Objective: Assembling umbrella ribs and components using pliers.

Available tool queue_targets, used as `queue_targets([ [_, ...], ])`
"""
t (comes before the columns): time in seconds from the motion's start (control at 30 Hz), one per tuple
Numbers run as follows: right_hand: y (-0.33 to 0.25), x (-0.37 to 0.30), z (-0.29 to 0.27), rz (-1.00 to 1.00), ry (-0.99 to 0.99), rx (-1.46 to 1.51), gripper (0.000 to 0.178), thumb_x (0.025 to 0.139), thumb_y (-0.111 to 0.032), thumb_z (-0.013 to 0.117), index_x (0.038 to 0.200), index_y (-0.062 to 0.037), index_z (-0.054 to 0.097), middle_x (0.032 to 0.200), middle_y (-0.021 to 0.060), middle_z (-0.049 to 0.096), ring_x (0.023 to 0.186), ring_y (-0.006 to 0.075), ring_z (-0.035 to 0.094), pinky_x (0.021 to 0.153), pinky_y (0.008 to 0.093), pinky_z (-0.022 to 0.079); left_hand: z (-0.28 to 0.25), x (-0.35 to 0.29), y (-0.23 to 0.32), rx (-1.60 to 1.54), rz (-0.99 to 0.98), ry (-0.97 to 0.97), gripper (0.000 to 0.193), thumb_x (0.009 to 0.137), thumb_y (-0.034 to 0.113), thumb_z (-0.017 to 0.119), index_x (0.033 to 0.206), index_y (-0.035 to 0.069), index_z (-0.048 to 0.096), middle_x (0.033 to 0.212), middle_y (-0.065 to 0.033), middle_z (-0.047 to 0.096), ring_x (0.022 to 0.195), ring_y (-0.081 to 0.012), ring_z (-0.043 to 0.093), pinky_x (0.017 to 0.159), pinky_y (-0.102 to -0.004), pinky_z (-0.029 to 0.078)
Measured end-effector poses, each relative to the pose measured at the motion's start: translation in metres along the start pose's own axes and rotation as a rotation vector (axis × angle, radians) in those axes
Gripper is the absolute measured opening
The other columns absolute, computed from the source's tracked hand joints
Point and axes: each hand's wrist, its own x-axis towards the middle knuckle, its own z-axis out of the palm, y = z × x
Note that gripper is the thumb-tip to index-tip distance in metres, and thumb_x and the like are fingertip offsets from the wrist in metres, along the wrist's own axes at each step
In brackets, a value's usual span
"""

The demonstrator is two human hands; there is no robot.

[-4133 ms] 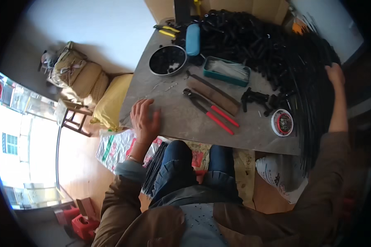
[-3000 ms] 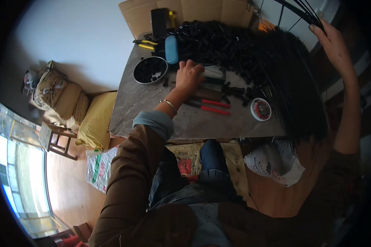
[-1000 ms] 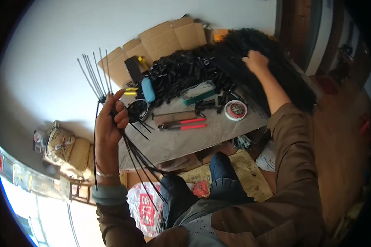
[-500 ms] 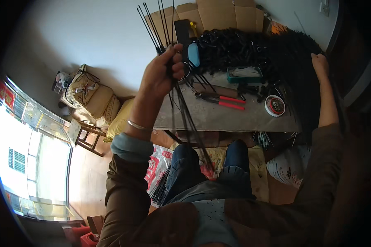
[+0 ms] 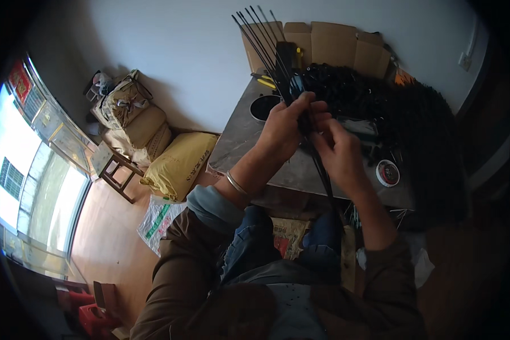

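Note:
My left hand (image 5: 289, 126) is closed round a bundle of thin black rods (image 5: 321, 167), held up over the near part of the table. The upper ends fan apart above that hand, several showing small thicker tips. Below it the bundle runs down toward my knees. My right hand (image 5: 343, 156) is beside the left, just below it, its fingers bent and closed on the same bundle; part of its grip is hidden. Past the hands lies a heap of black tubular pieces (image 5: 345, 82). A mass of long black rods (image 5: 428, 122) hangs over the table's right side.
On the grey table (image 5: 235, 127) are a round bowl (image 5: 264, 106) of dark bits, yellow-handled pliers (image 5: 263, 81) and a round white tub (image 5: 387, 173). Cardboard (image 5: 333, 45) stands along the back. A yellow sack (image 5: 178, 164) and a wooden stool (image 5: 116, 173) are to the left.
My right hand has come from the rod mass at far right to the bundle beside my left hand. The left hand has lowered and shifted right with the bundle. The view has turned.

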Motion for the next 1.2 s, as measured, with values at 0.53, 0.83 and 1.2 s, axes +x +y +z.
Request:
queue_targets([
  [0.53,0.075,-0.065,0.016,0.28,-0.29,0.168,0.028,0.091,-0.013,0.06,0.117,-0.0052,0.061,0.101,0.0111,0.068,0.085,0.0242,0.067,0.074,0.0343,0.053,-0.034,-0.026,0.017,0.173,0.007,-0.028,0.041,0.101,0.018,0.045,0.137,0.0,0.041,0.107,-0.0131,0.066,0.099,-0.0269,0.066,0.088,-0.0429,0.053],
  [0.83,0.164,-0.064,0.034,-0.04,-0.087,-0.789,0.032,0.079,-0.023,0.073,0.107,-0.0102,0.064,0.107,0.0033,0.059,0.104,0.0253,0.052,0.091,0.0437,0.039,-0.05,-0.051,0.024,0.358,0.0,-0.037,0.032,0.097,0.014,0.051,0.124,-0.003,0.052,0.105,-0.0157,0.066,0.096,-0.0275,0.067,0.085,-0.0376,0.053],
  [1.2,0.157,-0.094,-0.014,0.062,-0.048,-0.872,0.033,0.078,-0.017,0.072,0.11,-0.0114,0.064,0.11,0.0019,0.059,0.106,0.0252,0.051,0.089,0.042,0.038,-0.054,-0.066,0.043,0.372,-0.047,-0.17,0.033,0.099,0.013,0.046,0.127,-0.002,0.051,0.11,-0.0174,0.066,0.104,-0.0306,0.065,0.091,-0.0432,0.053],
])
